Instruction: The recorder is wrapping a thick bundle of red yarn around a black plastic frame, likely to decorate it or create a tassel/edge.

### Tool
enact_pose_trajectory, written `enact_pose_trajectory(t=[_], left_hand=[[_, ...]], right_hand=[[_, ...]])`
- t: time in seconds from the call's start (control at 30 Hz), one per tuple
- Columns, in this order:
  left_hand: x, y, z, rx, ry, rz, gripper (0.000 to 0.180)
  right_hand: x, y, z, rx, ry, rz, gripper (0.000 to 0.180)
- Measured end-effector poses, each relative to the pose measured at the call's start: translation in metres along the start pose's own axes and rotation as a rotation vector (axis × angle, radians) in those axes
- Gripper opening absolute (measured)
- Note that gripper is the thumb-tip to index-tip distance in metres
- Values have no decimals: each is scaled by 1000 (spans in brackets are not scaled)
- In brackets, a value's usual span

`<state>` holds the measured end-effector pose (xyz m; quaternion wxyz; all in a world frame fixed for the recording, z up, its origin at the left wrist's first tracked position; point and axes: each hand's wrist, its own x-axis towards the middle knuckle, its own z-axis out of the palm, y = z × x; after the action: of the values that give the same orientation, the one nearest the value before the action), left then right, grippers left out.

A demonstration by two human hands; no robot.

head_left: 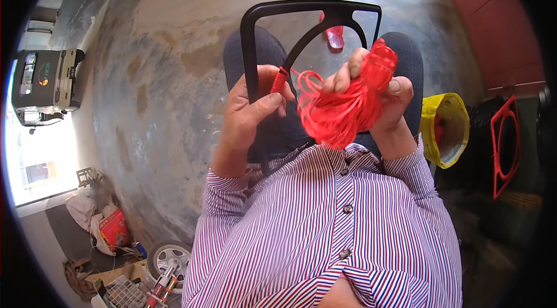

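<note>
A black frame (249,35) with rounded corners and an inner curved bar stands in front of my lap. Its lower part is hidden behind my left hand and shirt. Red cord is wound in tight turns (279,82) around the lower left end of the curved bar. My left hand (246,108) pinches that wrapped part between thumb and fingers. In my right hand (394,102) is a thick looped bundle of red plastic cord (342,113), gripped near its upper end. A thin strand runs from the bundle to the winding.
A yellow bag (429,134) with red stuff inside stands right of my knee, beside a red frame (498,151). My foot wears a red shoe (335,38). A wheel (168,258) and clutter lie lower left. A vehicle (49,82) stands outside at far left.
</note>
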<state>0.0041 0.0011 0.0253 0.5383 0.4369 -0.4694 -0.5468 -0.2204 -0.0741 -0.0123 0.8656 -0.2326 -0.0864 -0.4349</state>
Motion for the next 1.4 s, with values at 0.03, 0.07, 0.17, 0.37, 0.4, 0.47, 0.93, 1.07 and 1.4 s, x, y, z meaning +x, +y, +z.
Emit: enact_pose_trajectory(t=[0.03, 0.07, 0.17, 0.37, 0.4, 0.47, 0.93, 1.07, 1.4], left_hand=[[2, 1, 3, -11, 2, 12, 42], [3, 1, 5, -22, 5, 23, 43], [1, 0, 2, -22, -20, 26, 42], [6, -7, -6, -42, 19, -2, 38], [6, -10, -11, -101, 34, 0, 37], [3, -13, -14, -74, 40, 10, 37], [20, -7, -23, -582, -251, -201, 51], [24, -11, -27, -471, -208, -253, 43], [16, -7, -10, -628, 85, -286, 30]], right_hand=[[1, -1, 5, -72, 4, 44, 53], [1, -1, 10, -143, 8, 87, 52], [-2, 6, 20, -215, 95, 78, 50], [-7, -5, 15, -191, 275, 34, 43], [-10, -2, 4, -137, 296, 38, 42], [-13, 1, -9, -51, 348, 58, 41], [-18, 15, -5, -122, 399, 244, 43], [-17, 15, -2, -78, 377, 242, 44], [-13, -9, -13, 127, 473, 127, 42]])
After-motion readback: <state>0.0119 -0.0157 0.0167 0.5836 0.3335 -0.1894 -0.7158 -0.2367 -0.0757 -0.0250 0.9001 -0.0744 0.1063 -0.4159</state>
